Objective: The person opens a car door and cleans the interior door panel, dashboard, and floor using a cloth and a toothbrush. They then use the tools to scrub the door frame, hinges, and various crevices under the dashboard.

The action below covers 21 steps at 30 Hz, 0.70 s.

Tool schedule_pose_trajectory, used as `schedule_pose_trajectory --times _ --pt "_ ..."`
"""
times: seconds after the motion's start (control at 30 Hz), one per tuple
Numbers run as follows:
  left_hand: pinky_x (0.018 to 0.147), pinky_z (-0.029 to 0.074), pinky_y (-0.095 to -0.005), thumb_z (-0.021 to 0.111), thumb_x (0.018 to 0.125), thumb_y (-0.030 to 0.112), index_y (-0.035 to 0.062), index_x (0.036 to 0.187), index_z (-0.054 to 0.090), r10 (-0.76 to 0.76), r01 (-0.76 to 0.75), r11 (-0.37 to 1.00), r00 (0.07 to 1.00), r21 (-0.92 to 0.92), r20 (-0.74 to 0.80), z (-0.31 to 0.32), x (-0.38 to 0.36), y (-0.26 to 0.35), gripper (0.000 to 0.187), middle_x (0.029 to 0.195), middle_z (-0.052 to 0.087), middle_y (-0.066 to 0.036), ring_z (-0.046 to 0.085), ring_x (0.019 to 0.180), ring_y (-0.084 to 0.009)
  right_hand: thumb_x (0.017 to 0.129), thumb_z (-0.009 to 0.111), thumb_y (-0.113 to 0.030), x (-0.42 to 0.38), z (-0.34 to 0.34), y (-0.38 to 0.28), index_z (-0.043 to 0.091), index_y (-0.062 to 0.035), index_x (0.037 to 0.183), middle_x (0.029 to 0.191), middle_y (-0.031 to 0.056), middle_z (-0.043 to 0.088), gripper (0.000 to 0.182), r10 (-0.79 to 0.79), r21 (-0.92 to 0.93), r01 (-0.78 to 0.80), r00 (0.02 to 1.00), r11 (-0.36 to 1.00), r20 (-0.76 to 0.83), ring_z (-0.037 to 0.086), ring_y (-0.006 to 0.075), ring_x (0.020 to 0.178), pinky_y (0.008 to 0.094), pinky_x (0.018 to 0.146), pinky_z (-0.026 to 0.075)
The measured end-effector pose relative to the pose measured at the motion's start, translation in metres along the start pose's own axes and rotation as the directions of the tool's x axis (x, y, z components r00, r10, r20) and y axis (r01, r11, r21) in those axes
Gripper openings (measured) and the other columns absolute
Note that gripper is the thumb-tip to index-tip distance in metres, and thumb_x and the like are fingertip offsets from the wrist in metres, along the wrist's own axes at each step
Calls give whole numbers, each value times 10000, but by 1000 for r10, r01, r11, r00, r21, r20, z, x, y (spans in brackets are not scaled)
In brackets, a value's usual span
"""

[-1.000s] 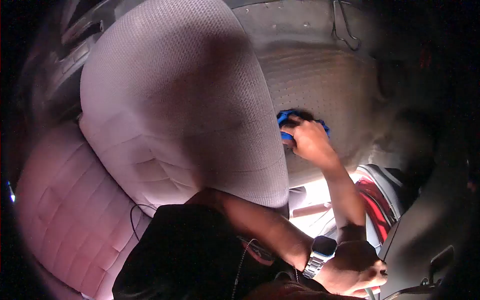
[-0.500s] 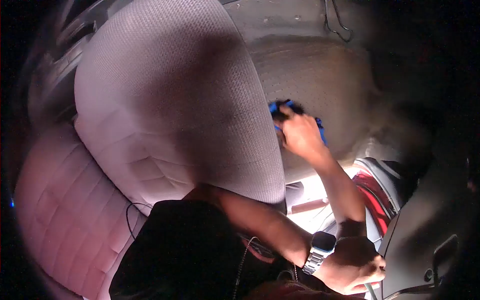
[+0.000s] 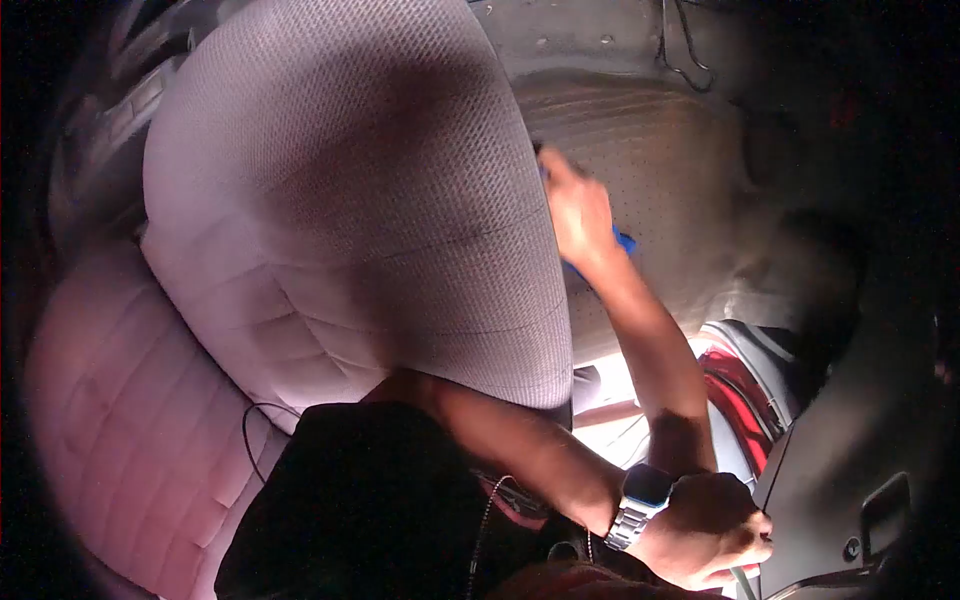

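My right hand [image 3: 578, 208] is beside the edge of the light grey seat [image 3: 350, 180], over the dotted floor covering [image 3: 665, 170]. Its fingers are closed on a blue and black cloth [image 3: 625, 242], which shows only in small parts around the hand. Lower down, my left hand [image 3: 705, 530], with a metal-banded watch on the wrist, crosses in front of my right forearm. It is wrapped round a thin pale green item [image 3: 742, 582], most of which is hidden.
A second, pinkish seat section [image 3: 130, 430] lies at the left. Red and grey material [image 3: 740, 400] sits by a brightly lit gap right of my right forearm. A grey panel [image 3: 840, 470] with a handle recess fills the lower right. A bent wire [image 3: 680, 50] hangs at the top.
My right hand has moved up and to the left with the cloth, closer along the seat edge. The cloth is now more hidden. My left hand has stayed almost where it was.
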<state>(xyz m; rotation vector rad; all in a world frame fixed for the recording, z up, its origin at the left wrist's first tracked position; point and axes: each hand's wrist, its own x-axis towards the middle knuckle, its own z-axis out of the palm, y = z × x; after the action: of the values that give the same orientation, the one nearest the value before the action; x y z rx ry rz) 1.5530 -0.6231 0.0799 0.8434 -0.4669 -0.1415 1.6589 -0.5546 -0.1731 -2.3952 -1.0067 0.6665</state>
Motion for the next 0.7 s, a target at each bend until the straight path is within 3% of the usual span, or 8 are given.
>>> schedule_pose_trajectory --times 0.03,0.1,0.17,0.3,0.37,0.43,0.57,0.7 --pt "751 559 -425 735 797 246 47 864 656 0 0 1000 1000 7 -6 1 1 -1 224 849 666 -136 700 789 -333 785 767 -171 12 0 1 700 -139 1060 1150 128 615 285 19 10 -18 993 1000 -117 697 370 836 481 722 582" --pt "754 558 -426 735 796 245 46 865 657 -8 8 1000 1000 18 0 1 -4 -2 224 850 667 -137 700 792 -332 783 769 -162 -2 6 -3 701 -145 1073 1144 118 609 298 18 30 -15 993 999 -116 689 370 853 483 730 573" --pt "757 558 -427 735 795 244 46 866 657 -11 11 1000 1000 19 -6 2 -2 1 224 850 667 -137 700 794 -332 770 778 -148 -41 10 -7 703 -147 1089 1158 111 607 328 113 179 -105 993 978 -39 696 371 832 491 720 579" --pt "761 557 -428 735 794 242 45 867 657 -2 2 1000 1000 28 -15 4 -2 4 224 850 667 -138 700 797 -331 760 781 -145 -81 15 -4 709 -145 1110 1188 106 603 357 22 105 -33 994 994 104 709 368 778 484 701 596" --pt "755 558 -428 734 795 244 44 861 655 -1 1 1000 1000 21 -12 3 -1 5 226 848 666 -139 700 794 -332 760 784 -155 -47 11 -6 705 -142 1107 1188 108 602 356 1 68 -10 991 998 136 707 363 782 482 694 592" --pt "750 559 -427 733 796 246 42 856 653 -6 6 1000 1000 24 13 8 -3 1 228 845 666 -140 699 791 -333 768 774 -149 -1 11 -9 699 -140 1099 1171 110 608 340 -18 -26 14 989 1000 -149 704 366 780 488 684 586" --pt "739 561 -426 731 797 250 39 845 648 -40 38 999 998 34 41 3 0 5 232 840 664 -143 698 785 -335 784 752 -131 8 11 -11 694 -134 1096 1149 113 615 317 -21 28 28 973 999 -231 700 368 771 497 675 578" --pt "728 562 -425 729 799 255 36 834 643 -31 31 999 999 25 15 4 -1 5 238 835 663 -146 697 779 -337 762 759 -132 -86 14 -9 698 -143 1092 1169 108 623 337 15 11 -17 988 1000 155 721 340 799 467 696 597"
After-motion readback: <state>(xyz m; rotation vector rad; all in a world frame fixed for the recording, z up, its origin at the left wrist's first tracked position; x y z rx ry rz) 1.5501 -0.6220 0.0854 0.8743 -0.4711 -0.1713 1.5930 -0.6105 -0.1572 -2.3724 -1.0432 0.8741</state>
